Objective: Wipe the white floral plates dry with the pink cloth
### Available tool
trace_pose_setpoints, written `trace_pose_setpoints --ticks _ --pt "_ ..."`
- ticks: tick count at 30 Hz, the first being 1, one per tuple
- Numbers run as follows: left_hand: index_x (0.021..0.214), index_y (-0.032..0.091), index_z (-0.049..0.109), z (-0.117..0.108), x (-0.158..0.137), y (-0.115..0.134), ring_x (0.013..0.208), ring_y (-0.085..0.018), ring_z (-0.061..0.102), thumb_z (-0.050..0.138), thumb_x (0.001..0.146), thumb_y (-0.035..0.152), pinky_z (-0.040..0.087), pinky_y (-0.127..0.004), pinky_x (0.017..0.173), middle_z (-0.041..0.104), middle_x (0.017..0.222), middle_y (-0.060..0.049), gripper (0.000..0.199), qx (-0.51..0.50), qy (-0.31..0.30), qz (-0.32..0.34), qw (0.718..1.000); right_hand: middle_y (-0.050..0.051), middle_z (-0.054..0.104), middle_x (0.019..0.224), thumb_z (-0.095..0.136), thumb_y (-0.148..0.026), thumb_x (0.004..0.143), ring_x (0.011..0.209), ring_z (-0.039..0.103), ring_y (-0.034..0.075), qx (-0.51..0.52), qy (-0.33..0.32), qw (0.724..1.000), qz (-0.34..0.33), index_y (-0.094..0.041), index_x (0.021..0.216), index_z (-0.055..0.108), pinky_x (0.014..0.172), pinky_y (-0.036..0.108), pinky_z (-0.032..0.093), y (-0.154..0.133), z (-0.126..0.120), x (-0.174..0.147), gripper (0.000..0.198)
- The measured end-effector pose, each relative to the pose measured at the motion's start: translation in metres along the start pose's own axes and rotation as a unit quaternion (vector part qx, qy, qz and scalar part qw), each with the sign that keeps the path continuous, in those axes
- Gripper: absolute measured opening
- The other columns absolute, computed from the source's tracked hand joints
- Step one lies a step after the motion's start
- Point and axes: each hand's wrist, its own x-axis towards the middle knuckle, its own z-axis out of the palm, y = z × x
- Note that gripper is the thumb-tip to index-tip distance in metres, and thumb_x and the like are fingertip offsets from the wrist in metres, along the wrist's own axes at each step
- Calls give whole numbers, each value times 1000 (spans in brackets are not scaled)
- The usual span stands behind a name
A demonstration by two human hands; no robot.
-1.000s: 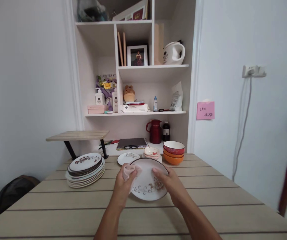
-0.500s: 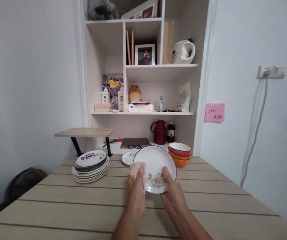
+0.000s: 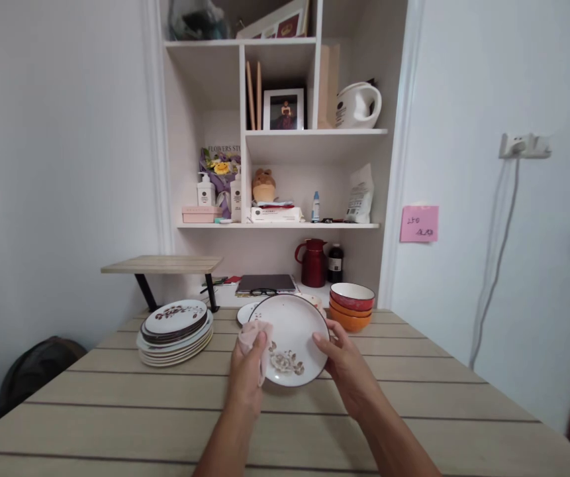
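A white plate (image 3: 292, 328) with a dark rim and a brown flower print is held up, tilted, above the table. My left hand (image 3: 249, 371) is closed on a pale pink cloth (image 3: 259, 331), pressing it round the plate's left edge. On the plate's right edge my right hand (image 3: 347, 361) grips with the thumb on top; its other fingers are partly hidden behind the rim. Behind the held plate, a smaller white plate (image 3: 245, 314) lies partly covered on the table.
A stack of plates (image 3: 175, 334) stands at the left, by a small raised wooden shelf (image 3: 163, 265). Red and orange bowls (image 3: 351, 308) are stacked at the right back. Behind are a red jug (image 3: 313, 264), a dark bottle (image 3: 335, 264) and glasses (image 3: 263, 292) near a dark laptop-like slab (image 3: 267, 283).
The plate has shifted left in view and turned slightly. My right hand has moved up along its right edge, while the left still holds the cloth against it.
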Motion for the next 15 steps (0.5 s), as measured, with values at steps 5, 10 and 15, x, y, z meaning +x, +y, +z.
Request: trace_pose_setpoints --ticks 5,10,15 --pt "104 16 63 -3 -5 8 87 -20 66 78 69 38 51 -27 78 71 96 -7 44 165 -122 53 977 2 72 98 82 -37 59 76 65 18 -63 -10 998 -18 -24 103 63 64 27 49 -14 -10 1 49" --pt "100 17 64 -3 -8 16 83 -16 64 74 73 39 49 -24 75 71 90 -4 36 256 -181 92 945 4 75 85 83 -37 59 70 67 19 -93 -8 996 -6 -19 96 69 63 28 50 -9 -14 3 44" --pt "118 16 59 -1 -7 10 100 -23 65 75 73 38 51 -34 89 69 113 -12 53 107 -113 60 986 5 76 87 83 -34 60 69 69 19 29 40 999 -15 -17 104 68 63 28 53 10 -1 2 49"
